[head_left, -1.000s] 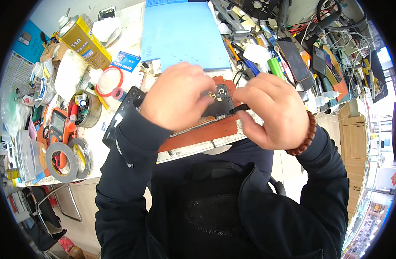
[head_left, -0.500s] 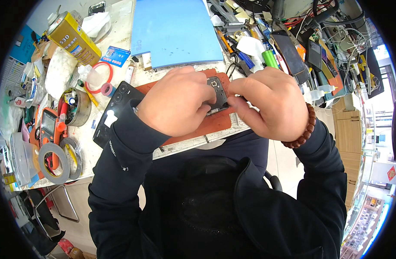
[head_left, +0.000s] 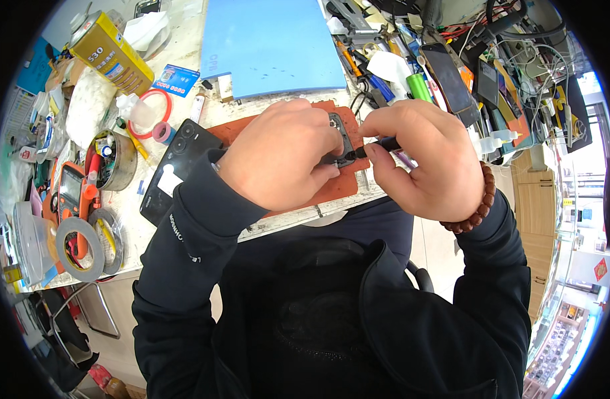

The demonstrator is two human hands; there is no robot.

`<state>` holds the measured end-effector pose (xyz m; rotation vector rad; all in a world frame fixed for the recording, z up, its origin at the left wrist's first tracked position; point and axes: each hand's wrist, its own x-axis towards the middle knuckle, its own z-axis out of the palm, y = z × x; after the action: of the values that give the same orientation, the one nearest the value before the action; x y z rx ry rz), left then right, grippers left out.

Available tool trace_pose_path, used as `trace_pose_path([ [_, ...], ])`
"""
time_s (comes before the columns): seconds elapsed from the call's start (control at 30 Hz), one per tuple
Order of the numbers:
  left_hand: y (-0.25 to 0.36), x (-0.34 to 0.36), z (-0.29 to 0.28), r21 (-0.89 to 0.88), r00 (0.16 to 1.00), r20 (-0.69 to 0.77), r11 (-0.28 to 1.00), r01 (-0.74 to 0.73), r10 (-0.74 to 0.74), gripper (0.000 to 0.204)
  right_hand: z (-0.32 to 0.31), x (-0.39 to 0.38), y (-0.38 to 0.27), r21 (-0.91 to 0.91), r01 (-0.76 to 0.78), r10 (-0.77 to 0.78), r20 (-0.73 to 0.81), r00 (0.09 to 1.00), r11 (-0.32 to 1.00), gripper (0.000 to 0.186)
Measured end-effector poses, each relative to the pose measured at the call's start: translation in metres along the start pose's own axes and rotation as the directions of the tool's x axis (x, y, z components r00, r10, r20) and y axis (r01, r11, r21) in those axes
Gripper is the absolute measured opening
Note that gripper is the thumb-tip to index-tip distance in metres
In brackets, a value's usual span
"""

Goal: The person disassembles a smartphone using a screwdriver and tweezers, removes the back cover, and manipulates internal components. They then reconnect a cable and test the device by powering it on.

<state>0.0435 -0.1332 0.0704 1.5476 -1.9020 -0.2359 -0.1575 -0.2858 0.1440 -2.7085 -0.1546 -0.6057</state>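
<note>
An opened dark phone [head_left: 348,138] lies on a reddish-brown work mat [head_left: 345,184], with its inner parts partly showing. My left hand [head_left: 278,153] covers its left side, fingers curled and closed around that edge. In my right hand [head_left: 428,159], a slim black pen-shaped tool [head_left: 379,147] is pinched between thumb and fingers. Its tip points left at the phone's lower right part; whether it touches cannot be made out. A second black phone [head_left: 182,163], back up with a white patch on it, rests beside my left wrist, partly under the sleeve.
A blue mat [head_left: 271,50] spans the far table. At left stand a yellow metal can [head_left: 112,56], a round tin of small tools [head_left: 122,166], an orange multimeter [head_left: 72,193] and tape rolls [head_left: 82,249]. Tools, cables and a dark phone [head_left: 446,76] crowd the right.
The black tool now shows plainly in my right hand, its tip over the phone. That hand has shifted slightly right and down; my left hand has moved slightly right over the phone.
</note>
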Motion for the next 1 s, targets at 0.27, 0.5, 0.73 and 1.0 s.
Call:
trace_pose_path([
  [0.27, -0.037, 0.004, -0.006, 0.308, 0.961, -0.266, 0.938, 0.161, -0.078, 0.006, -0.004, -0.011, 0.006, 0.009, -0.026, 0.027, -0.097, 0.995, 1.0, 0.024],
  [0.5, -0.078, 0.005, -0.019, 0.352, 0.862, -0.396, 0.814, 0.461, -0.317, 0.013, 0.004, -0.022, 0.015, 0.026, -0.062, 0.064, -0.091, 0.994, 0.998, 0.022],
  [0.73, -0.082, 0.005, -0.015, 0.366, 0.858, -0.383, 0.797, 0.481, -0.342, 0.017, 0.005, -0.023, 0.017, -0.005, -0.032, 0.032, -0.1, 0.994, 0.999, 0.025],
  [1.0, -0.084, 0.002, -0.021, 0.327, 0.844, -0.458, 0.83, 0.453, -0.28, 0.018, 0.006, -0.02, 0.013, -0.001, -0.033, 0.033, -0.084, 0.996, 0.999, 0.027],
])
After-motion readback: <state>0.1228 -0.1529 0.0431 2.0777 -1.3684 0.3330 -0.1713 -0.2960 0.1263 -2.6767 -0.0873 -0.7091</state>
